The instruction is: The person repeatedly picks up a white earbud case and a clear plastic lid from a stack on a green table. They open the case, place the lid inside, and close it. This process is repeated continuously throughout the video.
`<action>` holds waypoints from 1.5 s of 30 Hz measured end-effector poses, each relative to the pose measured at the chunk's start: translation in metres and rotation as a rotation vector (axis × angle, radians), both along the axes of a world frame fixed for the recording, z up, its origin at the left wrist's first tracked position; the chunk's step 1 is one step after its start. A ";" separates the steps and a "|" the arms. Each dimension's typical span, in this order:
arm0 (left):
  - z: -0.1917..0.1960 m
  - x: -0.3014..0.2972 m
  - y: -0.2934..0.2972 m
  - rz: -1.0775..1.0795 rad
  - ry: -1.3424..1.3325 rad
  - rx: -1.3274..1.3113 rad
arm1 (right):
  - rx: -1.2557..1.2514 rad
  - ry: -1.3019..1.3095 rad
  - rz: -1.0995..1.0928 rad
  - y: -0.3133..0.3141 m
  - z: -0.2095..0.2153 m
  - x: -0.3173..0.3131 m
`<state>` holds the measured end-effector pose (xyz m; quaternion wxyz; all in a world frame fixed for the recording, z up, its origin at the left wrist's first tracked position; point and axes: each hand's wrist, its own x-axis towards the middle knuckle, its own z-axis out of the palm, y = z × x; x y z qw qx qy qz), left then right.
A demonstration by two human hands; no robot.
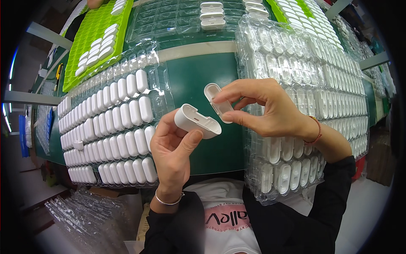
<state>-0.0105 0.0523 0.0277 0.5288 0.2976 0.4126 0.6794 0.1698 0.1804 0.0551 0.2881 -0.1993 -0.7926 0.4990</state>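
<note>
My left hand is closed around a white earbud-case body, a rounded hollow shell with its open, cut-out side facing up and to the right. Between the thumb and fingers of my right hand a shallow white oval lid shell is pinched, its hollow inside showing. The two pieces are close together but apart, above the green tabletop. Left of my left hand, a transparent plastic tray holds rows of white rounded case pieces. Beneath my right forearm is another transparent tray with rows of white oval shells.
At the far left a lime-green gridded tray carries several white pieces, with a similar green tray at the far right. Another transparent tray with a few white pieces sits at the back. Plastic sheeting hangs low on the left.
</note>
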 end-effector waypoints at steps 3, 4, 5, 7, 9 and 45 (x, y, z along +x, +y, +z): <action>-0.002 -0.003 0.000 -0.050 -0.003 -0.058 | -0.128 -0.052 0.009 0.001 -0.001 0.002; -0.003 -0.001 0.001 -0.064 -0.006 -0.067 | -0.124 -0.046 0.010 0.001 -0.001 0.002; -0.003 0.000 0.002 -0.078 -0.010 -0.076 | -0.119 -0.040 0.011 0.000 -0.001 0.001; -0.004 0.001 0.003 -0.084 -0.037 -0.082 | -0.099 -0.024 0.010 0.000 -0.001 0.001; -0.003 0.002 0.005 -0.082 -0.059 -0.089 | -0.064 -0.007 0.004 0.000 -0.002 0.001; -0.013 0.006 -0.001 -0.116 -0.035 -0.064 | 0.457 -0.079 -0.095 -0.018 -0.008 -0.001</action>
